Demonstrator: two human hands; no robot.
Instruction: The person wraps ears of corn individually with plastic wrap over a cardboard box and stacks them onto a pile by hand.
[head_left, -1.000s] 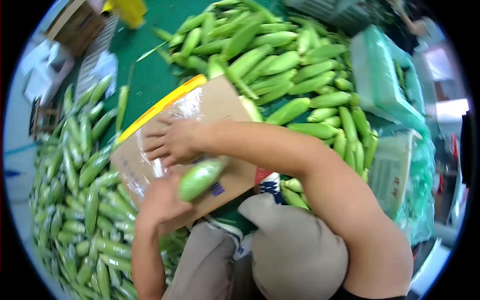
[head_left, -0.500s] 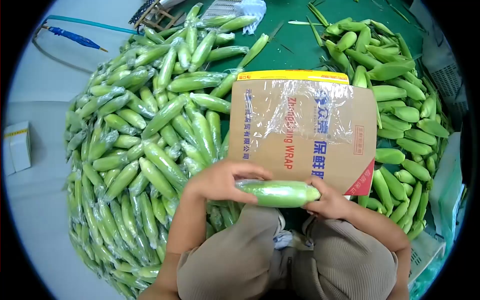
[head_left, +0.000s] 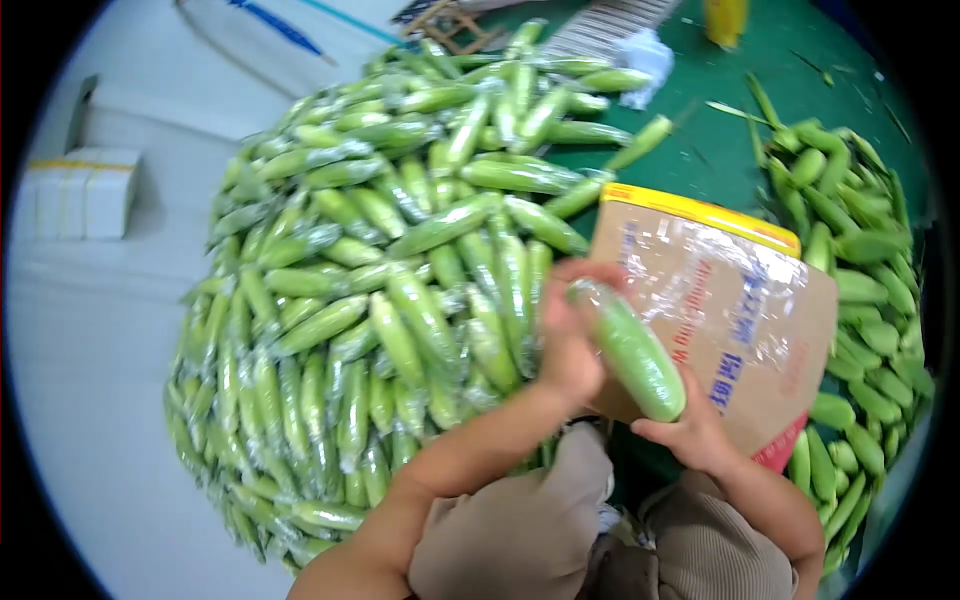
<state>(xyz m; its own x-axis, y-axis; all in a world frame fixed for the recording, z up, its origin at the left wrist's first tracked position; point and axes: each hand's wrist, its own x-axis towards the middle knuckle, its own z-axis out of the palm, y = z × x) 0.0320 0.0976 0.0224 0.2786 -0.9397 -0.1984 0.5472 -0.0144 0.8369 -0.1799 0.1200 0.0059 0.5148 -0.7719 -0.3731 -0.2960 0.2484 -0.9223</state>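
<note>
while between corn piles (head_left: pixel 397 335), box (head_left: pixel 735 310) behind cob (head_left: pixel 638 352)

Printed matter on the flat, brown cardboard box (head_left: pixel 715 320): red Latin lettering (head_left: pixel 690 305), beginning "Zhong" and blurred thereafter, runs beside a column of large blue Chinese characters (head_left: pixel 738 350), of which 保鲜 can be made out. Small print on the box's yellow edge strip (head_left: pixel 700 215) and pale characters on its red triangular corner (head_left: pixel 782 445) are illegible.

Corn (head_left: pixel 321 325) L — box (head_left: pixel 760 335) btwn (more corn (head_left: pixel 875 401) R).
</note>
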